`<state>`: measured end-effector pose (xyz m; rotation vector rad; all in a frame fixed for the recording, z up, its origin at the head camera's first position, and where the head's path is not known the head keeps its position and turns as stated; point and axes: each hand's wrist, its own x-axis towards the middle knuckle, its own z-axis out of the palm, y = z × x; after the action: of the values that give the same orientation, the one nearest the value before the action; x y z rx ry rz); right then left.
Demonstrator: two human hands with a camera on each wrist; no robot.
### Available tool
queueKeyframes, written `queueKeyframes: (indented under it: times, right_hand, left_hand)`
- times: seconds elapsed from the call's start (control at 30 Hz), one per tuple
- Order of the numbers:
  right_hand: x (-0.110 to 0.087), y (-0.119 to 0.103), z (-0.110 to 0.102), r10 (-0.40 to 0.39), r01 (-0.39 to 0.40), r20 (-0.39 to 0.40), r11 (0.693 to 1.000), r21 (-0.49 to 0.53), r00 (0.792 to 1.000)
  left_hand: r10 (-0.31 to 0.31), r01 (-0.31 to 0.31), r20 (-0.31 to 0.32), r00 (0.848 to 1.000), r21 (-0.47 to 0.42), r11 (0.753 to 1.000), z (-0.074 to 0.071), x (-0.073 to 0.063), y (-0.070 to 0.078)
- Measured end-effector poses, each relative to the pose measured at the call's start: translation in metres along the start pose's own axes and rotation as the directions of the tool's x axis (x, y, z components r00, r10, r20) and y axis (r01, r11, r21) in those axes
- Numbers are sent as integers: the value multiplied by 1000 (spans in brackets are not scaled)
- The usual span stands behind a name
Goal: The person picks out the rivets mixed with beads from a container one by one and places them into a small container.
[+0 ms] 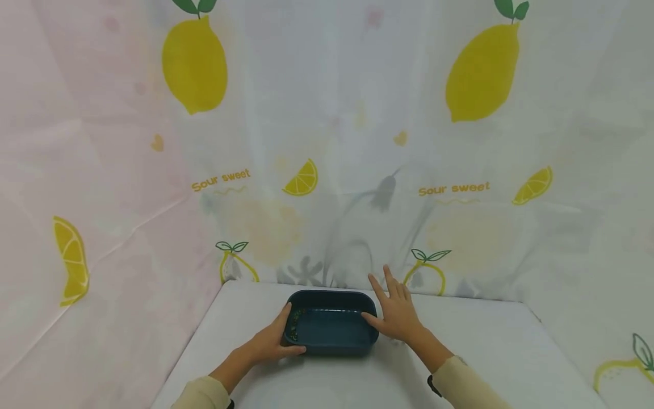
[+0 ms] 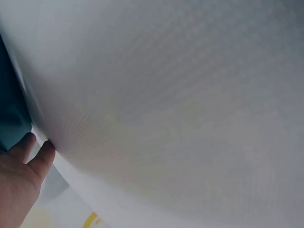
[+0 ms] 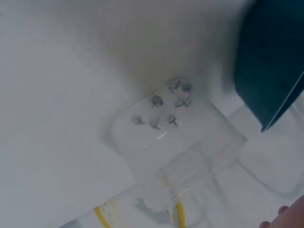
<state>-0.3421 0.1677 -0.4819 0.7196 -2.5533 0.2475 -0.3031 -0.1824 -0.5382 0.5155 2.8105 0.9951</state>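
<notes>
A dark teal rectangular container (image 1: 334, 351) stands on the white surface in the head view, with small green and yellowish bits (image 1: 294, 325) along its inner left end. My left hand (image 1: 268, 342) grips that left end, one digit along the front wall; in the left wrist view, two fingertips show beside the teal wall (image 2: 12, 104). Over the container's right side, my right hand (image 1: 398, 315) has its fingers spread, thumb across the rim. A clear plastic box (image 3: 190, 147) holding several small metal pins or screws (image 3: 157, 100) lies beside the teal container in the right wrist view.
The white tabletop (image 1: 475, 352) reaches back to a curtain (image 1: 327, 142) printed with lemons, which encloses the back and both sides. In the head view, the clear box is mostly hidden behind the right hand and wrist.
</notes>
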Motion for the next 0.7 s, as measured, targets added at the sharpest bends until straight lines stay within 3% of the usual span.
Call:
queueKeyframes:
  times: [0.23, 0.47, 0.7]
  right_hand:
    - [15, -17, 18, -27, 27, -5, 999, 18, 1000]
    - [14, -37, 38, -31, 30, 55, 999, 27, 998]
    - [30, -54, 44, -73, 69, 52, 996, 64, 996]
  left_hand:
    - [-1, 1, -13, 1000, -3, 1000, -1, 3, -1]
    - [-14, 15, 26, 1000, -7, 1000, 5, -5, 2]
    - [-6, 6, -6, 1000, 27, 1000, 1, -3, 0]
